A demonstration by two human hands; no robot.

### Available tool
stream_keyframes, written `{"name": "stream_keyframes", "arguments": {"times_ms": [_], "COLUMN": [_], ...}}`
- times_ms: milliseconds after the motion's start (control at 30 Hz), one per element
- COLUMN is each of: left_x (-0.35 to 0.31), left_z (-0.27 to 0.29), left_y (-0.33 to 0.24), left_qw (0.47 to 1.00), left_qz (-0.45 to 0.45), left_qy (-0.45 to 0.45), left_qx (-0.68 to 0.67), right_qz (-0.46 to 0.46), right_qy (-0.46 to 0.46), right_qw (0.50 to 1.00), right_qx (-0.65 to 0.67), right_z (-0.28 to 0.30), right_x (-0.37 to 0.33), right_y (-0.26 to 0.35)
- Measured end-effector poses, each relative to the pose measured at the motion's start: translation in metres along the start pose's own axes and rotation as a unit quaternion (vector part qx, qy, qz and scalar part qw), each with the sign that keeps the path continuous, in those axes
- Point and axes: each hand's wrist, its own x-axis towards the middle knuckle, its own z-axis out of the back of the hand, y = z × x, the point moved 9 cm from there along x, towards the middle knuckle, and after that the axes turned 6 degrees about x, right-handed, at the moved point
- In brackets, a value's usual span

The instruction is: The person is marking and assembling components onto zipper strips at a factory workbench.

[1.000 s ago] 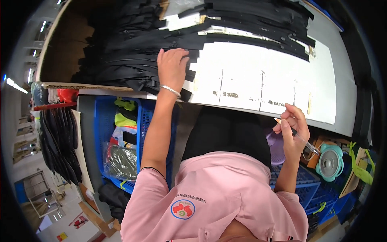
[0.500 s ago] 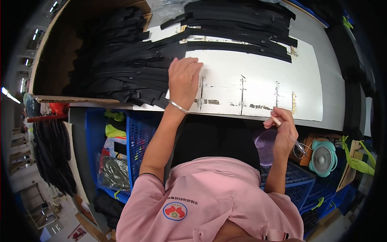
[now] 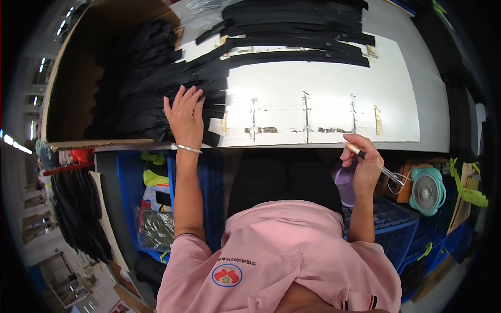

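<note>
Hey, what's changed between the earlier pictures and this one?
Your left hand first moved right, to the near left part of the white board, and has now come back left over the black strips, fingers spread. I see nothing newly taken hold of or let go. Your right hand still holds the pen by the table's near edge; the strips look unmoved.

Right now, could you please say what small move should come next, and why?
Perhaps pinch one of the flat black fabric strips: the left hand lies spread over them, apparently gripping nothing, while the right hand holds a slim, clear-barrelled pen.
</note>
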Motion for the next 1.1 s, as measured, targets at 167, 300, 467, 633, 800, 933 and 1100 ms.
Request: {"name": "stream_keyframes", "arguments": {"times_ms": [167,300,467,633,800,933,1100], "left_x": [-0.004,-0.02,-0.03,-0.04,-0.052,-0.06,-0.074], "left_z": [-0.019,-0.051,-0.061,-0.051,-0.045,-0.036,-0.023], "left_y": [-0.102,-0.196,-0.243,-0.234,-0.21,-0.183,-0.128], "left_qw": [0.99,0.974,0.964,0.965,0.963,0.969,0.981], "left_qz": [-0.1,-0.138,-0.164,-0.161,-0.126,-0.1,-0.038], "left_qy": [0.005,0.075,0.096,0.136,0.168,0.175,0.172], "left_qx": [-0.095,-0.166,-0.185,-0.157,-0.171,-0.14,-0.087], "right_qz": [-0.103,0.131,0.241,0.176,0.171,0.172,0.191], "right_qy": [-0.026,0.001,0.013,0.022,0.012,0.005,0.006], "right_qw": [0.994,0.968,0.86,0.833,0.815,0.823,0.817], "right_qx": [-0.005,-0.213,-0.45,-0.525,-0.554,-0.542,-0.545], "right_z": [0.002,-0.031,-0.055,-0.03,0.02,0.04,0.036], "right_x": [-0.005,0.0,0.001,0.007,0.015,0.021,0.019], "right_y": [-0.004,0.022,0.009,-0.013,-0.01,-0.012,-0.016]}}
